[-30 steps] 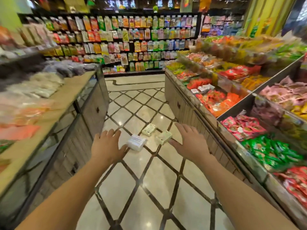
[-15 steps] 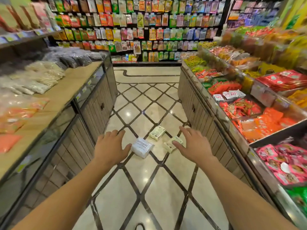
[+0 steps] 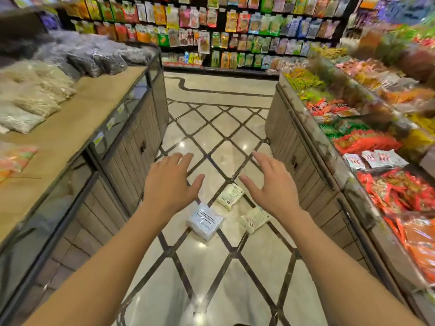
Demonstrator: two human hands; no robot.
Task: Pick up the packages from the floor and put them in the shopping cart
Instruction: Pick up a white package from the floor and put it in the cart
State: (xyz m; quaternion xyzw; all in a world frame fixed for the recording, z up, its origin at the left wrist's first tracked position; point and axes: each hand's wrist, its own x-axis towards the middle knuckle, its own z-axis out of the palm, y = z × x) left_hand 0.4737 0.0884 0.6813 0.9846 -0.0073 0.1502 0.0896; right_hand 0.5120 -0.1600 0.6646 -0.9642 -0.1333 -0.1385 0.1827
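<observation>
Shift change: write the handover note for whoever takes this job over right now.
Left hand: open, empty, above the floor.
Right hand: open, empty, likewise.
Three packages lie on the tiled floor between the display counters: white package nearest, pale green package behind it, cream package to its right.
Done: nothing picked up.
Left: all three go into the shopping cart, which is not in view.

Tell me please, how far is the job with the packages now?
Nothing looks done yet. All three packages lie on the floor: the white package, the pale green package and the cream package. The left hand and right hand are open and empty above them. No shopping cart is in view. Picking up and loading remain.
</observation>
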